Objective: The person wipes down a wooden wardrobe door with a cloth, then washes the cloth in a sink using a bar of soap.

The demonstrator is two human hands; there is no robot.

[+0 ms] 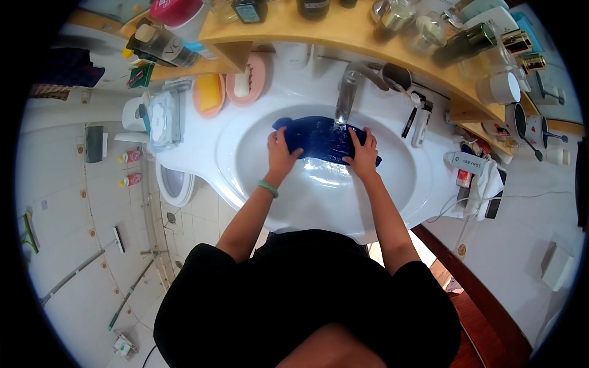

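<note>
A dark blue, wet, glossy item lies stretched across the back of the white sink basin, below the running metal faucet. My left hand grips its left end, thumb on the near edge. At its right end, my right hand has its fingers bent over the edge, thumb toward the middle. Water from the spout falls onto the blue item near my right hand. A green bangle is round my left wrist.
Two pink soap dishes stand behind the basin at the left. A wooden shelf with bottles curves above the faucet. Right of the basin are a black pen-like item and a white tube. A toilet is at the left.
</note>
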